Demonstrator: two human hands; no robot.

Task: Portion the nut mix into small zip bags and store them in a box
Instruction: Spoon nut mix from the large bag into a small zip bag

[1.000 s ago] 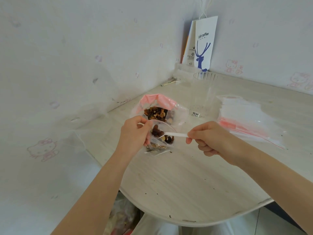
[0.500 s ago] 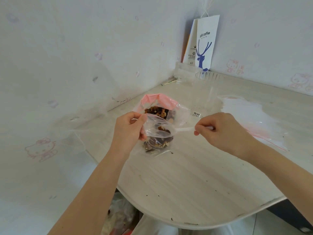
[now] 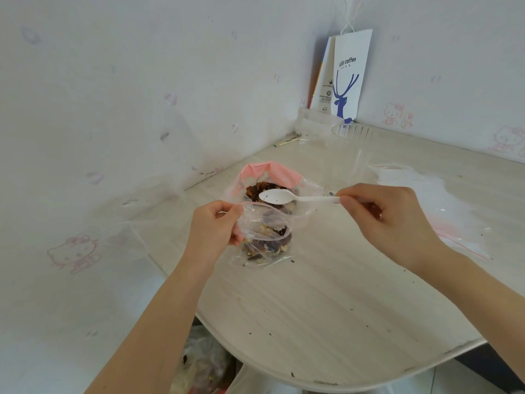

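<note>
On a pale, crumb-strewn table (image 3: 341, 302) are set a nut-mix bag (image 3: 284, 174), a part-filled zip bag (image 3: 267, 248), stacked empty bags (image 3: 454, 206), a clear box (image 3: 352, 132) and a paper bag (image 3: 350, 81).

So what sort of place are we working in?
Likely a home, a room corner: cartoon-cat wallpaper, a pale wood-grain table against it, and a coffee-shop paper bag leaning in the corner.

Bright, soft daylight, faint shadows, slightly hazy, wide-angle bending at edges.
</note>
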